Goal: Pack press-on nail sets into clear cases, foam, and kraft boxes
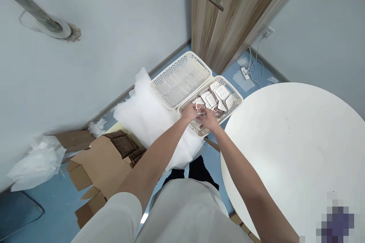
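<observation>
Both hands are over the near end of a cream plastic basket [238,98]. My left hand [190,112] pinches the left side of a small white pack with rows of reddish-brown pieces [200,107], which looks like a blister pack. The fingers of my right hand [210,119] are closed at the same pack's right side; its fingertips are partly hidden. Several similar packs lie heaped in the basket, many showing white printed backs [221,92]. Some reddish-brown sides [217,111] show just past my right hand.
Beside it stands another cream basket [156,82] holding clear plastic pieces. White foam wrapping [148,110] spreads to the left, near opened cardboard boxes [102,159]. A round white table [285,140] borders the right. Behind are a wooden cabinet [219,26] and a power strip [244,73].
</observation>
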The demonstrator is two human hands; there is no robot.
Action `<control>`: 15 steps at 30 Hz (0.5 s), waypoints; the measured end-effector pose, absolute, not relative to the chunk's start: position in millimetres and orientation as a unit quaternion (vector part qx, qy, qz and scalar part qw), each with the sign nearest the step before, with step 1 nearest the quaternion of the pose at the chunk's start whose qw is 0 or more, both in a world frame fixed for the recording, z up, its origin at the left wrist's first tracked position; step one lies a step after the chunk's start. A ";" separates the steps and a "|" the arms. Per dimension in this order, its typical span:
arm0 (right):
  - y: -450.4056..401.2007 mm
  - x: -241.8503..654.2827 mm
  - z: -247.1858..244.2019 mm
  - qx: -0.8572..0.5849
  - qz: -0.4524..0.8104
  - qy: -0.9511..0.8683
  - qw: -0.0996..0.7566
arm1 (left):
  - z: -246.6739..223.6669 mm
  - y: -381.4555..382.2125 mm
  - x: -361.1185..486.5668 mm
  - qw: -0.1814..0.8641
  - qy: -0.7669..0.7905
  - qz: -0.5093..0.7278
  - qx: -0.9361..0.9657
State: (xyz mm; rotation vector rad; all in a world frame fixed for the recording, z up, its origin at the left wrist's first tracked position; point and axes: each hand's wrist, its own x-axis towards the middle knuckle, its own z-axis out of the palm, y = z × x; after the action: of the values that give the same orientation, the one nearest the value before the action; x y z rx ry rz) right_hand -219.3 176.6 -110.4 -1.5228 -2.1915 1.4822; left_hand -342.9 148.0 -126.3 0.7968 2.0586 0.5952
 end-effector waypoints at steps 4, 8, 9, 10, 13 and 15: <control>174.3 -209.8 -99.8 -0.505 0.452 -0.732 0.070 | -112.1 150.3 -346.4 0.355 0.838 0.208 0.358; 170.1 -205.1 -90.6 -0.527 0.433 -0.720 0.125 | -102.9 143.2 -351.2 0.335 0.832 0.224 0.382; 169.2 -205.1 -87.9 -0.532 0.433 -0.714 0.138 | -101.9 139.6 -352.3 0.342 0.822 0.244 0.383; 168.3 -205.4 -84.9 -0.536 0.436 -0.708 0.148 | -101.1 135.4 -353.3 0.355 0.810 0.271 0.381; 164.5 -206.2 -73.7 -0.537 0.453 -0.691 0.171 | -96.7 119.6 -355.3 0.401 0.755 0.359 0.373; 159.3 -204.7 -65.0 -0.535 0.468 -0.678 0.184 | -90.4 106.8 -355.2 0.425 0.722 0.401 0.371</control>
State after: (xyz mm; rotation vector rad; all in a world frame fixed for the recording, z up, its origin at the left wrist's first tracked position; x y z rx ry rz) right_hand -204.7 159.3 -65.0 -1.5085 -1.9129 1.3206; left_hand -355.2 106.8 -90.4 0.9278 1.8054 1.0034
